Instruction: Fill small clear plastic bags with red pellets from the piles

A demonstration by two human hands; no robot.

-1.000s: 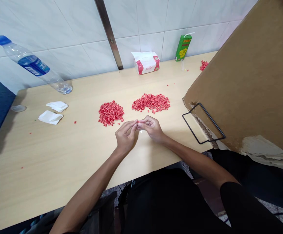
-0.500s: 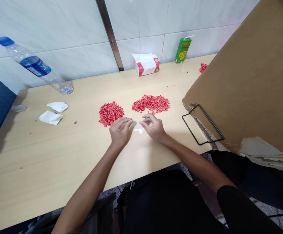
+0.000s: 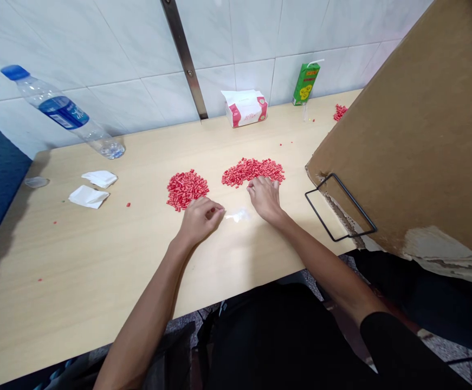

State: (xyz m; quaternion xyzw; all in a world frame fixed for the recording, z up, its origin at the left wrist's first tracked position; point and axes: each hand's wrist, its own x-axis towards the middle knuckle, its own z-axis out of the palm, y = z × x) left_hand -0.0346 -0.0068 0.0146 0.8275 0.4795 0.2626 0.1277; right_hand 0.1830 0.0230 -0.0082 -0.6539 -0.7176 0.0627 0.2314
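Observation:
Two piles of small red cylindrical pieces lie on the wooden table [image 3: 138,260]: a rounded left pile [image 3: 185,187] and a wider right pile [image 3: 246,170]. My left hand [image 3: 200,219] rests at the near edge of the left pile, thumb and forefinger pinched together. Whatever is in that pinch is too small to make out. My right hand [image 3: 265,196] is at the near edge of the right pile, fingers curled down and their tips partly hidden. Between the hands a shiny whitish patch [image 3: 238,215] shows on the table; I cannot tell whether it is film or glare.
A large cardboard box [image 3: 398,135] with a black wire handle [image 3: 341,208] stands at right. Along the wall are a tissue pack [image 3: 246,111], a green drink carton [image 3: 305,84] and a plastic bottle [image 3: 65,111]. Folded tissues [image 3: 89,196] lie at left; another red pile [image 3: 340,112] sits far right.
My right hand has moved from beside the left hand up and right to the right pile. My left hand has stayed near the left pile, still pinching.

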